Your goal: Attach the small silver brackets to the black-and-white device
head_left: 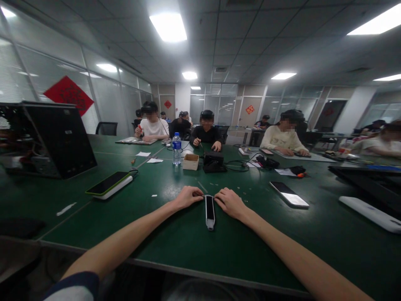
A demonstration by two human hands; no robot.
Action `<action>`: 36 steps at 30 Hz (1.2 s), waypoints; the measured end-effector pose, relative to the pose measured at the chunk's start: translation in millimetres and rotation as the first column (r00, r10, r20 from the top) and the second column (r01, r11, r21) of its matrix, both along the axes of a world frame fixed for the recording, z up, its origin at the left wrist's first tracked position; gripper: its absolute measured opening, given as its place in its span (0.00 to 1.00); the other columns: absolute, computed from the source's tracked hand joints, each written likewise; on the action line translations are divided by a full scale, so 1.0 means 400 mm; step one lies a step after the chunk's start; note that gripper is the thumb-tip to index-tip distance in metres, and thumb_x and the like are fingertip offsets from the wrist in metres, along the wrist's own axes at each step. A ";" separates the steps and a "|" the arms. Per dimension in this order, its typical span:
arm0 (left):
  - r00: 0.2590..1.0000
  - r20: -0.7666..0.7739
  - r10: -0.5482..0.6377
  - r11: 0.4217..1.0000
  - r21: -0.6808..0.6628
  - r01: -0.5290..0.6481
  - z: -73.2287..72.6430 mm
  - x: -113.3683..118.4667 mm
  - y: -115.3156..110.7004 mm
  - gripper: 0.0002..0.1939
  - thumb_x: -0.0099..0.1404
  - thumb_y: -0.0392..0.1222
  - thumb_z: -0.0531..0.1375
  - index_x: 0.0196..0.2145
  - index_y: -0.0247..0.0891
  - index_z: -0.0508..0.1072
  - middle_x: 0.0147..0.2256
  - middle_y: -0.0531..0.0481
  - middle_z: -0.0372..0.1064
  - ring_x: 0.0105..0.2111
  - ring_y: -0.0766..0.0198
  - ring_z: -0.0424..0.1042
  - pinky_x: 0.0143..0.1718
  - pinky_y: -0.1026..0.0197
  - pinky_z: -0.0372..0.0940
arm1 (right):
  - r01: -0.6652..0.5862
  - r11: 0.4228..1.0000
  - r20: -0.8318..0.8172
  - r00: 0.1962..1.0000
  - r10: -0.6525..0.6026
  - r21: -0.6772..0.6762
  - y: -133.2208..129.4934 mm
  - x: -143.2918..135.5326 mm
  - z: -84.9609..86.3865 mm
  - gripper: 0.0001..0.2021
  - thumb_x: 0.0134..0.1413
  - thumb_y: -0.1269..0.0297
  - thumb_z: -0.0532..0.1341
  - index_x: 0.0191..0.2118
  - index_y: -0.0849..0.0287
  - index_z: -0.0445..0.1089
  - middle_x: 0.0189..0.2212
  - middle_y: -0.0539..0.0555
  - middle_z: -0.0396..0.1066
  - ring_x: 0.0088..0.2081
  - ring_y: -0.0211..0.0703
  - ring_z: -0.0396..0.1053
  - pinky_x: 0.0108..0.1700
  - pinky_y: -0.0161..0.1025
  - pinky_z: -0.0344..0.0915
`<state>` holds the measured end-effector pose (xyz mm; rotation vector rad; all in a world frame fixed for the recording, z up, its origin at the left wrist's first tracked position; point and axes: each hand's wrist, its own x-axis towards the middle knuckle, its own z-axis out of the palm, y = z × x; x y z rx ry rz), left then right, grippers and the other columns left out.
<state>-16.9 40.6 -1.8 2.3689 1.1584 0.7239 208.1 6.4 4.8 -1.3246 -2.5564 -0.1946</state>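
A slim white scanning pen [210, 211] with a long black screen lies on the green table in front of me, its narrow tip pointing toward me. My left hand [189, 196] is closed, with thumb and fingertips at the pen's far left corner. From the other side, my right hand [231, 202] has its bent fingers together against the far right edge. Both hands rest low on the tabletop. The exact contact under the fingertips is too small to make out.
On the left stand an open computer tower [61, 140] and a green-edged phone on a white block [111, 184]. Ahead are a water bottle [176, 149], a small box [191, 162] and a black device [214, 162]. A phone [288, 195] lies right. Several people sit beyond.
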 end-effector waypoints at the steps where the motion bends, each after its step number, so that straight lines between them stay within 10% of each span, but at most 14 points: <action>1: 1.000 0.003 0.000 1.000 0.002 0.000 0.000 0.000 0.000 0.10 0.60 0.40 0.61 0.39 0.35 0.77 0.35 0.49 0.76 0.32 0.64 0.73 0.35 0.66 0.66 | 0.000 1.000 -0.001 1.000 0.000 0.000 0.000 0.000 0.000 0.14 0.64 0.64 0.51 0.44 0.61 0.72 0.40 0.58 0.71 0.42 0.45 0.64 0.44 0.39 0.61; 36: 1.000 -0.023 0.012 0.999 0.053 -0.011 -0.005 0.000 0.002 0.11 0.60 0.40 0.59 0.38 0.36 0.78 0.33 0.50 0.77 0.29 0.65 0.72 0.33 0.67 0.65 | -0.001 1.000 0.015 1.000 0.001 0.013 -0.004 -0.002 0.008 0.14 0.63 0.64 0.51 0.43 0.61 0.72 0.40 0.58 0.71 0.42 0.45 0.65 0.43 0.39 0.62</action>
